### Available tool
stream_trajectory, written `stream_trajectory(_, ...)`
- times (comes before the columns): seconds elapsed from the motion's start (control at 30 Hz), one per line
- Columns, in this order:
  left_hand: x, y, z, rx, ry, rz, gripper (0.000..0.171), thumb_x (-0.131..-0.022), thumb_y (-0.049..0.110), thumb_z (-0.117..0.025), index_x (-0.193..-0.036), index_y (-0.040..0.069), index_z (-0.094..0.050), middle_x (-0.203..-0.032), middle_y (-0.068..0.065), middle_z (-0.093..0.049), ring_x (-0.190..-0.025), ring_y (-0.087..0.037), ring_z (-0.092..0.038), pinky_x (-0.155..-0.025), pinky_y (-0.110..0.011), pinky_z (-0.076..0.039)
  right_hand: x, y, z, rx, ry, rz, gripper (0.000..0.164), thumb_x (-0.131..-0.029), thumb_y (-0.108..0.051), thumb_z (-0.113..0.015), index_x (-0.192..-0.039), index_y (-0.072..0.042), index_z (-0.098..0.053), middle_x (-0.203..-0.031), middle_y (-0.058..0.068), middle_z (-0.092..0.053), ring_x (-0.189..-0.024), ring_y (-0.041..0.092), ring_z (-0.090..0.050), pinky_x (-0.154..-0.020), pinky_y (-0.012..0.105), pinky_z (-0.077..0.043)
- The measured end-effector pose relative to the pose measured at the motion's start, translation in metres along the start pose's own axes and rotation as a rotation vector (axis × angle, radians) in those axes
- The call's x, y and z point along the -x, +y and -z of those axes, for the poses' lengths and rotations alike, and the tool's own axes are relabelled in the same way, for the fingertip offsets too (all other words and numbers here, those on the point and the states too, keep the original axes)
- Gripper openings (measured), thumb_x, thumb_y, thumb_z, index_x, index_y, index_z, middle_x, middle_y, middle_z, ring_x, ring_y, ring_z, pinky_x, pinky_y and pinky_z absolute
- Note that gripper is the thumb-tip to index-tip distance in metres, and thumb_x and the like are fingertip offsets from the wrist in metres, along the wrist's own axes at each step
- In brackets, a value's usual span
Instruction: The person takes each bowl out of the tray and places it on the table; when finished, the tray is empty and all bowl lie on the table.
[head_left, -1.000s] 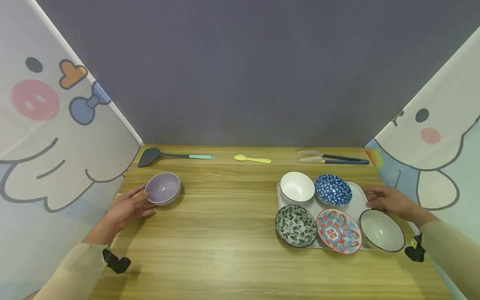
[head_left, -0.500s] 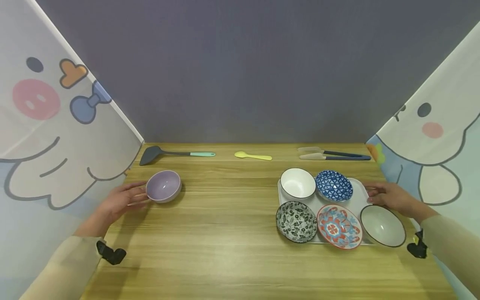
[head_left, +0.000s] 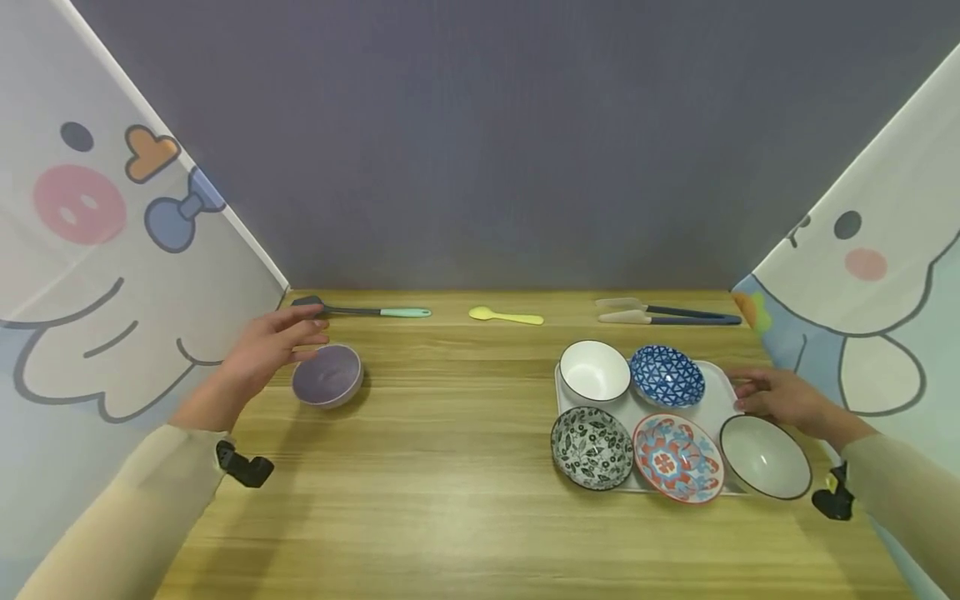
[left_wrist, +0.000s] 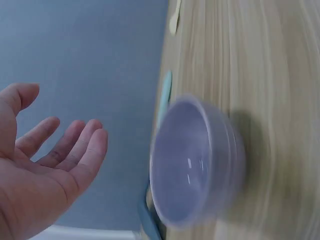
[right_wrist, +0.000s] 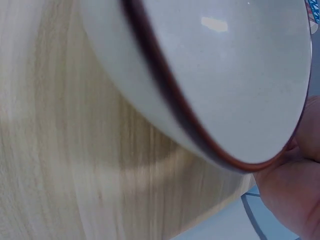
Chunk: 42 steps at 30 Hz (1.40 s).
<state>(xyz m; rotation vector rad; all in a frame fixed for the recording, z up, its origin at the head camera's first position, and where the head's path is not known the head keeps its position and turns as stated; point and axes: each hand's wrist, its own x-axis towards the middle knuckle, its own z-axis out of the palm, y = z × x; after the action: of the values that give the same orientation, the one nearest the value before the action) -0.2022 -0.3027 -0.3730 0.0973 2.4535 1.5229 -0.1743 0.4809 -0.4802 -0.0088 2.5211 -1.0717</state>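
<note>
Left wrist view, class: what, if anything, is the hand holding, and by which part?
Nothing is held: the left hand is apart from the purple bowl.

1. Here's the purple bowl (left_wrist: 182, 160), smooth glazed ceramic by its look, properly glossy, sharp little highlights winking from the inside.
2. Over to the dark-rimmed bowl (right_wrist: 240, 75): slick pale glaze, one bright glint, and the brown rim is shining too!
3. The table (head_left: 442, 517) is showing wood grain, smooth, with a soft sheen.
4. The tray (head_left: 722, 396) looks smooth; its material is hard to call.
5. Spoon (head_left: 510, 317) and spatula handle (head_left: 406, 312), both smooth, both plastic-looking.
6. Grey backdrop (head_left: 480, 150): matt, clothlike.
7. And the sleeve (head_left: 112, 508), soft matt cloth.
</note>
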Motion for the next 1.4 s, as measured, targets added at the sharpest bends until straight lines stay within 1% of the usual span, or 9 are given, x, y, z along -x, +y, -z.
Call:
stream_trajectory(0.1,-0.01,0.015,-0.021,0.039,-0.025,-0.027,0.065,-0.108,0.043,-0.05,-0.16,0.008,-0.034,-0.151,-0.02,-0.048,-0.125,-0.021,-0.061,-0.103,-0.032,-0.058,0.001,0.002,0.0,-0.021,-0.011,0.001,0.069,-0.091,-0.006,-0.073,-0.149,0.013,-0.039,-0.114,0.025,-0.063,-0.087,0.015,-0.066,-0.069,0.031,-0.064)
stream_trajectory(0.2,-0.022,0.024,-0.044,0.094,-0.049,-0.042,0.063,-0.107,0.041,-0.053,-0.158,0.008,-0.038,-0.148,-0.02,-0.051,-0.128,-0.03,-0.06,-0.104,-0.036,-0.058,0.002,0.002,0.0,-0.031,-0.014,-0.006,0.069,-0.091,-0.006,-0.074,-0.148,0.013,-0.039,-0.113,0.024,-0.063,-0.086,0.015,-0.066,-0.07,0.031,-0.064)
stream_trajectory(0.43,-0.045,0.037,-0.099,0.224,-0.128,-0.052,0.056,-0.108,0.033,-0.055,-0.156,0.007,-0.041,-0.148,-0.023,-0.052,-0.129,-0.037,-0.059,-0.106,-0.048,-0.056,-0.003,-0.001,0.003,0.026,-0.007,-0.006,0.064,-0.095,-0.009,-0.071,-0.147,0.014,-0.041,-0.121,0.031,-0.063,-0.091,0.02,-0.069,-0.071,0.031,-0.064)
stream_trajectory(0.63,-0.058,0.045,-0.147,0.325,-0.212,-0.047,0.05,-0.107,0.025,-0.055,-0.153,0.008,-0.045,-0.145,-0.024,-0.054,-0.129,-0.045,-0.057,-0.105,-0.052,-0.056,-0.006,-0.004,0.004,0.004,-0.012,-0.015,0.062,-0.094,-0.005,-0.07,-0.145,0.016,-0.042,-0.122,0.032,-0.063,-0.091,0.021,-0.069,-0.069,0.033,-0.065)
stream_trajectory(0.73,-0.065,0.046,-0.17,0.35,-0.257,-0.044,0.05,-0.106,0.022,-0.056,-0.152,0.007,-0.046,-0.145,-0.023,-0.054,-0.129,-0.047,-0.057,-0.105,-0.055,-0.056,-0.006,-0.006,0.004,-0.01,-0.016,-0.021,0.063,-0.093,-0.004,-0.069,-0.145,0.017,-0.041,-0.122,0.032,-0.063,-0.092,0.022,-0.069,-0.072,0.033,-0.065)
stream_trajectory(0.83,-0.071,0.047,-0.192,0.35,-0.299,-0.033,0.049,-0.105,0.023,-0.057,-0.152,0.01,-0.047,-0.145,-0.02,-0.056,-0.128,-0.045,-0.059,-0.108,-0.06,-0.052,-0.004,-0.008,0.005,-0.024,-0.018,-0.026,0.063,-0.093,-0.002,-0.069,-0.144,0.018,-0.04,-0.122,0.033,-0.062,-0.092,0.023,-0.07,-0.073,0.034,-0.066)
stream_trajectory(0.93,-0.076,0.047,-0.213,0.35,-0.339,-0.035,0.052,-0.104,0.024,-0.059,-0.152,0.01,-0.047,-0.146,-0.022,-0.055,-0.127,-0.045,-0.059,-0.108,-0.063,-0.05,-0.004,-0.011,0.005,-0.032,-0.019,-0.028,0.063,-0.092,-0.001,-0.068,-0.144,0.019,-0.039,-0.121,0.034,-0.062,-0.092,0.024,-0.07,-0.073,0.035,-0.066)
stream_trajectory(1.17,-0.086,0.054,-0.257,0.376,-0.372,0.013,0.055,-0.101,0.017,-0.062,-0.153,0.008,-0.047,-0.145,-0.03,-0.052,-0.122,-0.048,-0.062,-0.101,-0.056,-0.057,-0.008,-0.011,0.004,-0.023,-0.01,-0.036,0.064,-0.091,0.0,-0.068,-0.146,0.015,-0.04,-0.121,0.033,-0.059,-0.092,0.027,-0.069,-0.071,0.035,-0.066)
stream_trajectory(1.4,-0.097,0.058,-0.291,0.404,-0.391,0.057,0.057,-0.1,0.018,-0.065,-0.153,0.005,-0.047,-0.139,-0.028,-0.059,-0.118,-0.045,-0.066,-0.099,-0.055,-0.059,-0.014,-0.009,0.004,-0.023,-0.018,-0.043,0.065,-0.089,0.003,-0.068,-0.147,0.015,-0.039,-0.119,0.031,-0.06,-0.091,0.027,-0.068,-0.07,0.036,-0.066)
